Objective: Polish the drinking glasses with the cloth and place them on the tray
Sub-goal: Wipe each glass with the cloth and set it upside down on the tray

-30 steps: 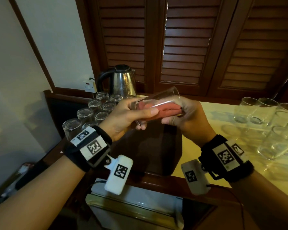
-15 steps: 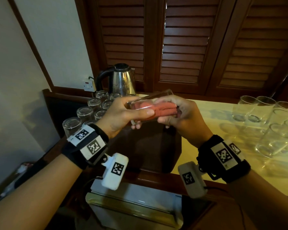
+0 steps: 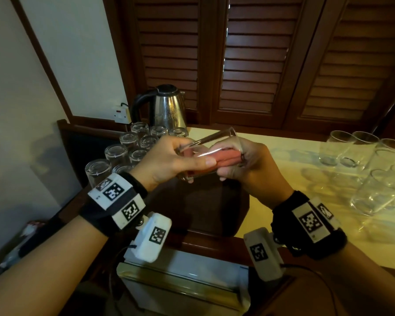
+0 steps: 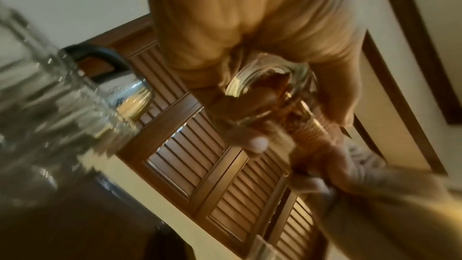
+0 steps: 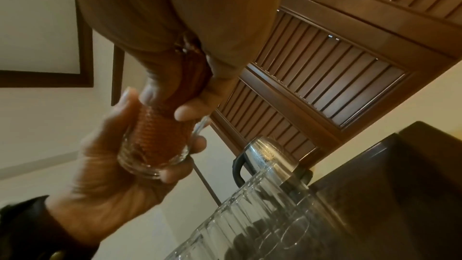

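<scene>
Head view has both hands up in front of the kettle [image 3: 167,108], working on one drinking glass [image 3: 211,153] that's held tipped on its side, base toward the left. The left hand [image 3: 169,163] is wrapped round the base end, thumb stretched along the side of it. The right hand [image 3: 251,169] is clenched on a pink cloth [image 3: 224,157], which is stuffed well down inside the glass from the open end. The right wrist view shows that best: the cloth [image 5: 160,131] reaches nearly to the thick bottom of the glass [image 5: 152,157], and the left hand's fingers [image 5: 172,175] curl under it. The left wrist shot is pretty blurry, but you can still make out the round base of the glass [image 4: 265,94] in the grip.

Just in front and to the left of the kettle sits a bunch of upside-down glasses [image 3: 132,151] on a dark tray [image 3: 78,144], packed close together. Off to the kettle's right, well apart from it, a group of upright glasses [image 3: 369,163] stands on the pale yellow counter [image 3: 283,160]. Behind the kettle are dark wooden louvred doors [image 3: 260,53], and a wall socket [image 3: 121,114] is right beside it on the left. Both wrists wear black bands with printed marker tags.
</scene>
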`<state>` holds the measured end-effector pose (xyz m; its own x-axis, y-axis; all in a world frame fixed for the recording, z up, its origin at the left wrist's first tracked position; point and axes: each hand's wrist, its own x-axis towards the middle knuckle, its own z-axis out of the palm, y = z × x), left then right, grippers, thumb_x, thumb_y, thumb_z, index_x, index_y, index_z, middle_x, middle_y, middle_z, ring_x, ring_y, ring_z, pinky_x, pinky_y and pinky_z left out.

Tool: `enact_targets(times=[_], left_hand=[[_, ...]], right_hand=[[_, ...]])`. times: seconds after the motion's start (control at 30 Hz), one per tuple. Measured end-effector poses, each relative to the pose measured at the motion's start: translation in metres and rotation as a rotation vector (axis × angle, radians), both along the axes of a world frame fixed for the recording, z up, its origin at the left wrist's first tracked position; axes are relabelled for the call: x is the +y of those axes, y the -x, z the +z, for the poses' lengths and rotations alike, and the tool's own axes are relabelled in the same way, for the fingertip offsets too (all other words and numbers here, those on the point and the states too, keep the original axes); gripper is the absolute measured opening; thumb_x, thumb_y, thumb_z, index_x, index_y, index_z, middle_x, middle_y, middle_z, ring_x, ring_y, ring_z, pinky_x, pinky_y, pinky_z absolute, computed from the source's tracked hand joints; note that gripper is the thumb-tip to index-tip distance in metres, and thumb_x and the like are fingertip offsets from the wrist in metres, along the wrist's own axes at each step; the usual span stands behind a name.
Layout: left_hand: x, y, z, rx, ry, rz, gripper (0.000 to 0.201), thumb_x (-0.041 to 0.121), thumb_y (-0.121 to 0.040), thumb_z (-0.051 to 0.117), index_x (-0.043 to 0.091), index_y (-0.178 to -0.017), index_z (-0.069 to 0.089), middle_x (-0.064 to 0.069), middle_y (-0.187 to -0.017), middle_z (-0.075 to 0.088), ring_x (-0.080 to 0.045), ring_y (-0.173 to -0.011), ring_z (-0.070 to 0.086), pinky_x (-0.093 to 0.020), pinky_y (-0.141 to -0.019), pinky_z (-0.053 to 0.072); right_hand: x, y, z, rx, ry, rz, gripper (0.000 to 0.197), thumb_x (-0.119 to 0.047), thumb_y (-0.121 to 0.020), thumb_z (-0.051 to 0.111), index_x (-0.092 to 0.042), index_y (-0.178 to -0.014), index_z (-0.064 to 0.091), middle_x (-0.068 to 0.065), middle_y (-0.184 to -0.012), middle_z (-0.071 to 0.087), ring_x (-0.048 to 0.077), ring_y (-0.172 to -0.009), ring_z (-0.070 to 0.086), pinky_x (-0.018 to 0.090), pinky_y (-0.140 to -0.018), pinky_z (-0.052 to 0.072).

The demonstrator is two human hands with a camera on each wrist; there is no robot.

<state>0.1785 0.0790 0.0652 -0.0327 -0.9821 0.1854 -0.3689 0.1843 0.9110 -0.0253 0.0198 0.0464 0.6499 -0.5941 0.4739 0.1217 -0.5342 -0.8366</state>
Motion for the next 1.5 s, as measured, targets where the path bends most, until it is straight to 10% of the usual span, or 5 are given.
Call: enact_targets(times=[0.17, 0.4, 0.6, 0.8, 1.5], left_hand=[[0.001, -0.003, -0.002, -0.543, 0.466, 0.159, 0.083, 0.062, -0.062, 0.079, 0.022, -0.133, 0.060, 0.009, -0.121, 0.066, 0.000, -0.104, 0.063, -0.017, -0.090, 0.052], [0.001, 0.005, 0.001, 0.355, -0.113, -0.015, 0.058, 0.047, -0.064, 0.078, 0.014, -0.110, 0.065, -0.011, -0.078, 0.070, -0.013, -0.048, 0.054, -0.016, -0.041, 0.040], [0.002, 0.000, -0.005, -0.498, 0.376, 0.163, 0.074, 0.048, -0.063, 0.085, 0.034, -0.130, 0.057, 0.020, -0.118, 0.058, 0.003, -0.100, 0.059, -0.016, -0.085, 0.051], [0.002, 0.016, -0.014, 0.318, -0.157, 0.076, 0.051, 0.043, -0.069, 0.078, 0.018, -0.112, 0.065, -0.002, -0.084, 0.066, -0.010, -0.050, 0.050, -0.016, -0.041, 0.039], [-0.006, -0.006, -0.006, 0.056, 0.090, 0.042, 0.065, 0.041, -0.060, 0.089, 0.036, -0.118, 0.059, 0.019, -0.110, 0.064, -0.004, -0.078, 0.065, -0.016, -0.060, 0.054]], right_hand=[[0.000, -0.003, 0.000, -0.119, -0.145, 0.006, 0.025, -0.005, -0.087, 0.065, -0.004, -0.112, 0.065, -0.004, -0.088, 0.073, 0.012, -0.066, 0.066, 0.025, -0.067, 0.055], [-0.002, -0.004, 0.010, -0.180, -0.079, 0.038, 0.030, 0.013, -0.089, 0.059, -0.006, -0.111, 0.062, 0.009, -0.098, 0.066, 0.010, -0.081, 0.070, 0.024, -0.068, 0.059], [-0.006, -0.003, -0.011, -0.190, -0.298, -0.018, 0.036, -0.007, -0.082, 0.069, -0.004, -0.116, 0.062, 0.008, -0.105, 0.068, 0.023, -0.070, 0.064, 0.025, -0.057, 0.052], [-0.006, -0.003, -0.014, -0.212, -0.216, -0.008, 0.029, 0.003, -0.078, 0.069, -0.007, -0.105, 0.063, 0.008, -0.098, 0.069, 0.018, -0.085, 0.071, 0.027, -0.070, 0.061], [-0.010, -0.015, -0.010, -0.254, -0.302, 0.021, 0.028, -0.006, -0.086, 0.062, -0.004, -0.114, 0.065, 0.007, -0.102, 0.071, 0.021, -0.088, 0.070, 0.030, -0.074, 0.059]])
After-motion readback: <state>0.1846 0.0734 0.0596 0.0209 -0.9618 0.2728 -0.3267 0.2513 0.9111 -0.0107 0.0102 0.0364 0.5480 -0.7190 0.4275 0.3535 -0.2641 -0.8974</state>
